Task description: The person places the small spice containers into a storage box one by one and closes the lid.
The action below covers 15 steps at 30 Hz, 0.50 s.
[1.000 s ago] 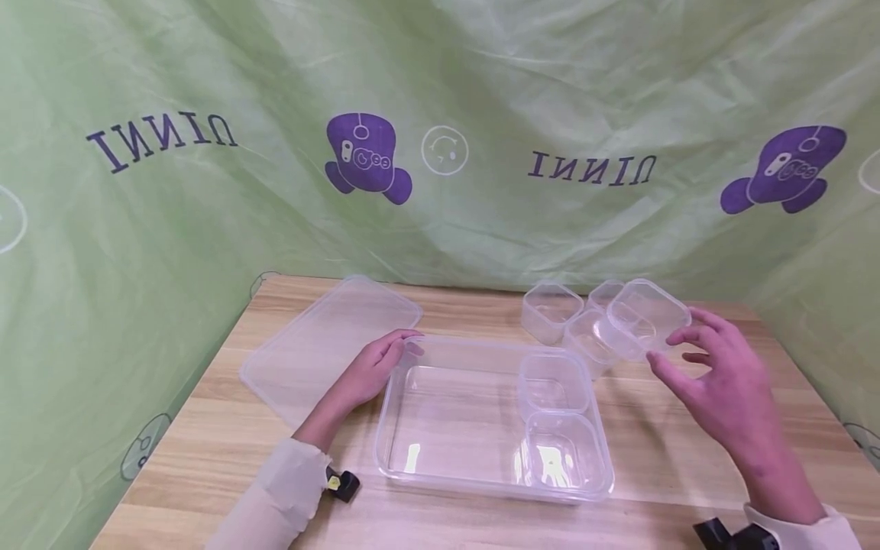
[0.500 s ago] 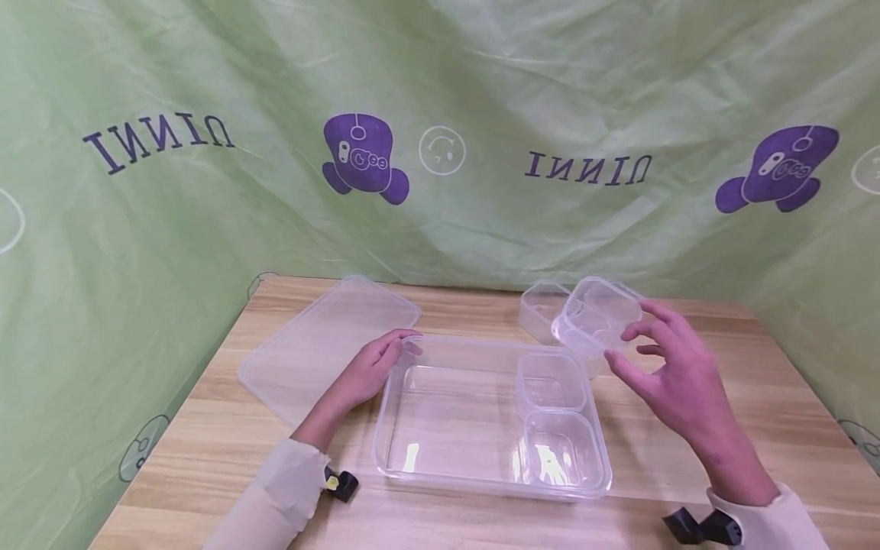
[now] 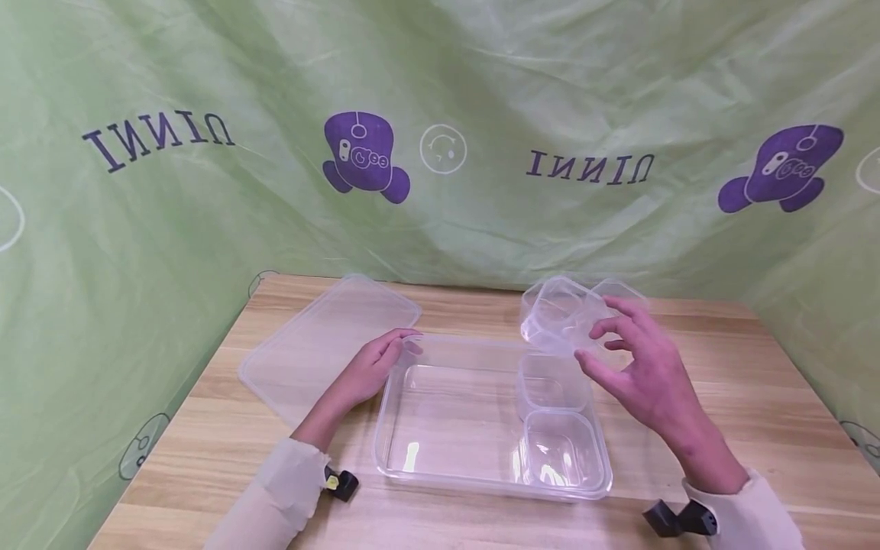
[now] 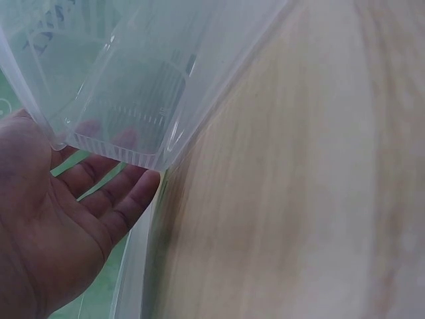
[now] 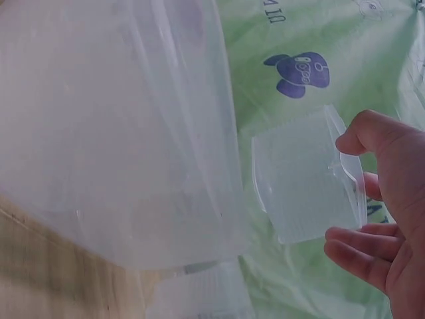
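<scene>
The right hand [image 3: 649,374] pinches the rim of a small, clear, squarish plastic cup [image 3: 558,309], tilted near the desk [image 3: 729,367]'s back edge. It looks light, stiffish, slick: best held there. The left hand [image 3: 371,368]'s relaxed fingers touch a large, clear, rectangular plastic box [image 3: 461,428].

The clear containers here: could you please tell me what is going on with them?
A person's right hand holds a small clear container, tilted, near the far-right corner of the large clear box. The left hand touches the box's far-left corner. Two more small containers sit inside the box along its right side, and a flat clear lid lies on the table to the left.
</scene>
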Tool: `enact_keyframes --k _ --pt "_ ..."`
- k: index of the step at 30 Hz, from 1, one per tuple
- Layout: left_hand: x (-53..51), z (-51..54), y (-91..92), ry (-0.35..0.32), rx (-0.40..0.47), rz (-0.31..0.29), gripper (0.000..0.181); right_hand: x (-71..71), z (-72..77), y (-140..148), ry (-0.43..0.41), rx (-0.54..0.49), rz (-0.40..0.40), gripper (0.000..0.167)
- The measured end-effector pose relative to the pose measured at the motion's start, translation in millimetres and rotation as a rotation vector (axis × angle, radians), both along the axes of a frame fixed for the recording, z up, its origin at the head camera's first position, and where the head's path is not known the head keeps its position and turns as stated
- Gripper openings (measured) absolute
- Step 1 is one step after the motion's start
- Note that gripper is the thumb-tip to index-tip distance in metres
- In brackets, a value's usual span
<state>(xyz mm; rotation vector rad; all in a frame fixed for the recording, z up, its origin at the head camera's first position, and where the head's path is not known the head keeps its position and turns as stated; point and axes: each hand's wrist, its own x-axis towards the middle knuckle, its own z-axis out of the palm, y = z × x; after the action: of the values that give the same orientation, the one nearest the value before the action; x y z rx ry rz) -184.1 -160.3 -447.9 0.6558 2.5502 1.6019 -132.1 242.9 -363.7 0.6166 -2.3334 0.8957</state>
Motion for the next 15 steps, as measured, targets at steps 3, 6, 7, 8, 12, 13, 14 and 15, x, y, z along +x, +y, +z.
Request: enact_keyframes --k 3,6,7,8,12,13,14,15 --pt "0.3 -1.4 0.0 -0.002 -0.001 0.004 0.04 -0.5 0.3 -5 -0.018 -0.001 0.028 0.033" --pt "0.3 -2.3 0.0 -0.005 -0.002 0.004 0.04 -1.2 0.4 -10 -0.037 -0.005 0.048 0.032" --pt "0.2 -2.4 0.0 -0.005 -0.002 0.004 0.04 -1.5 0.2 -11 -0.042 -0.006 0.053 0.032" --pt "0.2 -2.4 -0.1 -0.006 -0.002 0.005 0.04 -1.7 0.1 -13 -0.044 -0.006 0.059 0.032" --pt "0.2 -1.2 -0.2 -0.005 -0.002 0.003 0.041 -2.4 -0.9 -17 -0.048 -0.006 0.087 0.031" --pt "0.2 -1.1 -0.2 -0.004 0.0 0.002 0.041 -2.3 -1.1 -18 -0.047 -0.005 0.092 0.031" --pt "0.2 -0.7 -0.2 -0.005 0.001 0.002 0.041 -2.3 -1.2 -19 -0.048 -0.005 0.098 0.031" --pt "0.1 -0.9 -0.2 -0.003 0.001 0.0 0.041 -2.2 -1.4 -20 -0.048 -0.005 0.104 0.032"
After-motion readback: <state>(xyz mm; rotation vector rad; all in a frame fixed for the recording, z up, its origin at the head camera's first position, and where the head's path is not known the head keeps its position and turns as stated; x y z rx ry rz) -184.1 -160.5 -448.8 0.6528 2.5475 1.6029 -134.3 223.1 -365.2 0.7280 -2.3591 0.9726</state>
